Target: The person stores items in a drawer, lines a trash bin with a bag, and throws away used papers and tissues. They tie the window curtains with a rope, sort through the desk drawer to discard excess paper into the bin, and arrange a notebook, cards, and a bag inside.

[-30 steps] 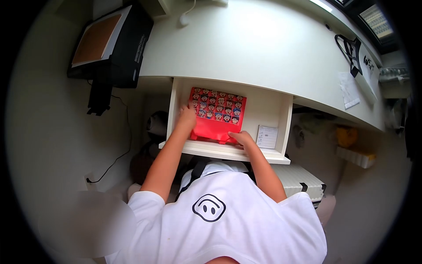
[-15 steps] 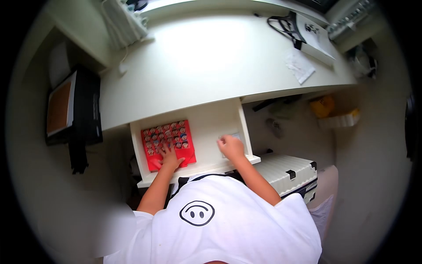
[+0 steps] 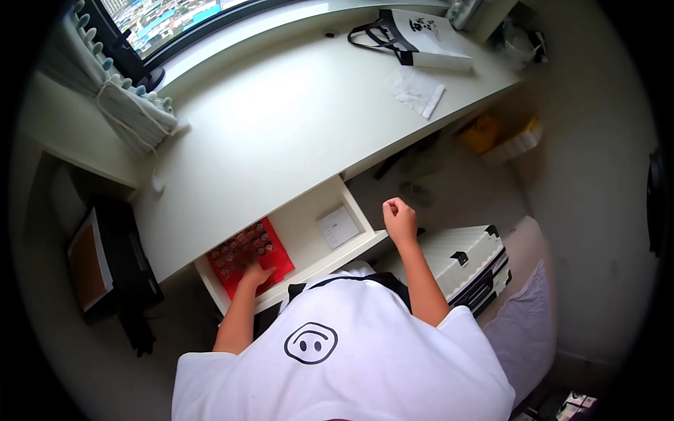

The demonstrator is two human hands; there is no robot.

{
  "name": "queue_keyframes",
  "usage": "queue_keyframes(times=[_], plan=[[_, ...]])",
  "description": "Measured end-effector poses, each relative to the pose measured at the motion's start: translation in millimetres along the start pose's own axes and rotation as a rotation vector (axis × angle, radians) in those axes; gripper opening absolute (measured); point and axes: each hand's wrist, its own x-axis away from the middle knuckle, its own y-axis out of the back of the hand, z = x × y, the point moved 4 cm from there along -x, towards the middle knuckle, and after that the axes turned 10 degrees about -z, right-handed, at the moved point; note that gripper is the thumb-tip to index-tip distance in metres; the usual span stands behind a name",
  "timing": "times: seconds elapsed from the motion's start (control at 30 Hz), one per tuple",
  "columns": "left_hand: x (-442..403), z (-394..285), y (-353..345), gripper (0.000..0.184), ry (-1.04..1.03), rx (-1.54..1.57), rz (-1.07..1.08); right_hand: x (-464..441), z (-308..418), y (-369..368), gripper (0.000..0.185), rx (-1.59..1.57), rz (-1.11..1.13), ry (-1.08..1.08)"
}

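My left hand (image 3: pixel 255 272) rests on a red sheet or packet (image 3: pixel 275 254) printed with rows of small cartoon faces. Its thumb is spread away, while the other fingers are smeared by motion. The red item lies in the left part of a pulled-out white drawer (image 3: pixel 300 223). Toward the drawer's right side lies a white paper or card (image 3: pixel 338 228) with faint printing. Outside the drawer's right edge, my right hand (image 3: pixel 399 216) is raised with its fingers curled closed. Whatever those fingers hold, if anything, is hidden.
A white desk (image 3: pixel 246 140) extends above the drawer. On it are a white paper bag (image 3: pixel 439 45) with black handles and a crumpled white packet (image 3: pixel 415 91). A white suitcase (image 3: pixel 460 263) stands right of my body; a black box (image 3: pixel 126 256) is at left.
My right hand has moved out of the drawer to the right, uncovering the white card. The view has turned, showing more window. My left hand stays on the red item.
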Motion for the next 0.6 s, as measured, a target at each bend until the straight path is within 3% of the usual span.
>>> queue_keyframes(times=[0.13, 0.2, 0.27, 0.33, 0.4, 0.47, 0.53, 0.57, 0.6], plan=[[-16, 8, -4, 0.103, -0.106, 0.103, 0.020, -35, -7, 5, 0.011, -0.066, -0.012, 0.021], [-29, 19, -15, 0.102, -0.093, 0.072, -0.108, -75, -15, 13, 0.010, -0.127, -0.084, 0.034], [-43, 31, -26, 0.115, -0.112, 0.239, 0.007, -132, -29, 21, 0.011, -0.157, -0.179, 0.080], [-60, 48, -42, 0.115, -0.103, 0.181, -0.006, -200, -36, 33, 0.012, -0.173, -0.226, 0.109], [-45, 28, -19, 0.110, 0.105, 0.069, -0.046, -280, -52, 36, 0.018, -0.138, -0.254, 0.184], [-50, 28, -24, 0.099, 0.146, 0.074, 0.014, -353, -48, 42, 0.023, -0.028, -0.294, 0.332], [-41, -14, -6, 0.091, 0.217, -0.231, 0.043, -413, -51, 40, 0.029, 0.034, -0.260, 0.363], [-45, -8, -25, 0.087, 0.293, -0.215, 0.008, -433, -45, 46, 0.033, 0.109, -0.247, 0.428], [-55, -2, -46, 0.092, 0.214, -0.330, -0.128, -450, -24, 56, 0.037, 0.184, -0.232, 0.502]])
